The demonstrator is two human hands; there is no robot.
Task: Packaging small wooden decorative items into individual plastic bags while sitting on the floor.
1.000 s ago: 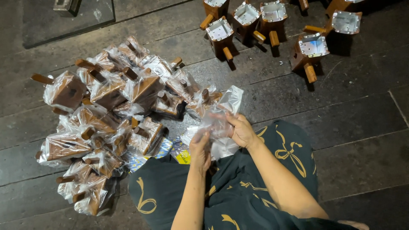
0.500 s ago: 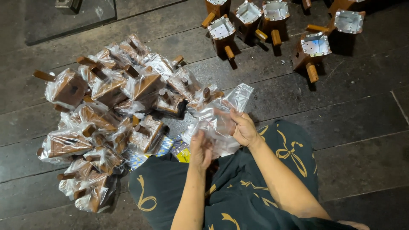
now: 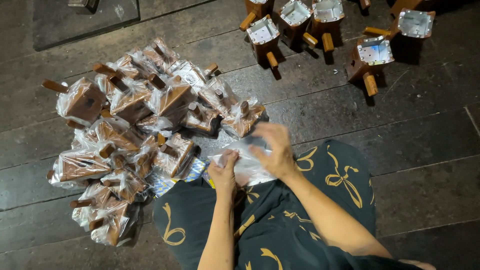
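Note:
Both of my hands hold a clear plastic bag over my lap. My left hand pinches its near left edge, and my right hand lies on top of it with fingers curled over the far side. Just beyond the bag lies a heap of brown wooden blocks with peg handles, each wrapped in clear plastic. I cannot tell whether anything is inside the bag in my hands.
Several unwrapped wooden blocks with metal-lined tops stand at the far right on the dark plank floor. A colourful printed packet peeks out beside my knee. My lap is covered by black cloth with yellow patterns.
The bag was held up and spread wide before. Now it is lowered onto my lap and my right hand has moved over its top.

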